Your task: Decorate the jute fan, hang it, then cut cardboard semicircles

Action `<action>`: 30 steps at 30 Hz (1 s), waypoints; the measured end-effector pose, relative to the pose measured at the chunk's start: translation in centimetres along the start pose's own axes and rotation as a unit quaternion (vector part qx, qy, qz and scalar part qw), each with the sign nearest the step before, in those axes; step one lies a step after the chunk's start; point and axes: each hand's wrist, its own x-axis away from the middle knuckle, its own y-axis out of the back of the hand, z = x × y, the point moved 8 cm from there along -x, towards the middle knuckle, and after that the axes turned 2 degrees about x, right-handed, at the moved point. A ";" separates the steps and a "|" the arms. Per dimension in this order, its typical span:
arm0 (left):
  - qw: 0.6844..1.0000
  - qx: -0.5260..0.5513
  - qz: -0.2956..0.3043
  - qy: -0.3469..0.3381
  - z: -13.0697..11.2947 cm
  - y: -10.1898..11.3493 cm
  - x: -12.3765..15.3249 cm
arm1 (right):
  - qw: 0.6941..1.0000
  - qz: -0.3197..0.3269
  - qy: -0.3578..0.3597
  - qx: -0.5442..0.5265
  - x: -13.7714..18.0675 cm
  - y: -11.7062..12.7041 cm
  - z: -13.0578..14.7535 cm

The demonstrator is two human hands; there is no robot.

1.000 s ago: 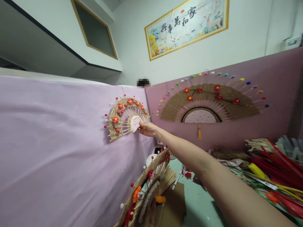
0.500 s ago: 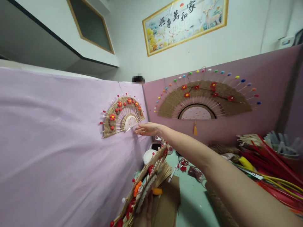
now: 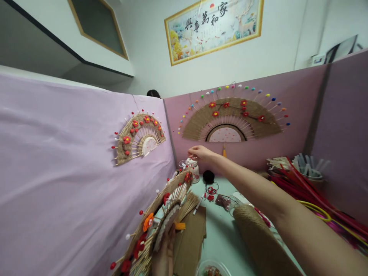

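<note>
holding a flowered fan (image 3: 167,226) low, right hand (image 3: 201,154) stretched toward the corner

the left hand (image 3: 163,249) has its fingers closed on the fan's grey half-round centre. the fan is tilted near the lilac panel (image 3: 57,172), beside a sheet of cardboard (image 3: 188,245) on the pale green table (image 3: 221,230). the right hand's fingers are bent, tips close together, at the top of a white jar (image 3: 195,172); i cannot tell whether they pinch or touch anything. a smaller fan (image 3: 132,131) hangs on the lilac panel, a larger fan (image 3: 235,109) on the pink panel (image 3: 258,153)
</note>
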 end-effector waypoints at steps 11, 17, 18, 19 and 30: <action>0.997 0.012 0.046 -0.056 -1.7 -2.9 0.0 | 0.967 -0.133 0.060 0.210 14.0 5.3 -1.4; 0.986 0.039 0.133 -0.088 -5.7 -10.0 1.9 | 0.950 -0.126 0.066 0.277 19.4 5.3 0.0; 0.985 0.045 0.144 -0.086 -6.1 -11.2 2.1 | 0.950 -0.125 0.067 0.278 20.0 5.4 0.4; 0.982 0.047 0.166 -0.075 -6.3 -12.5 2.3 | 0.952 -0.128 0.067 0.271 20.5 5.5 0.8; 0.946 0.018 0.297 0.126 -2.1 -22.9 4.3 | 0.972 -0.221 0.002 -0.081 23.1 9.4 -0.6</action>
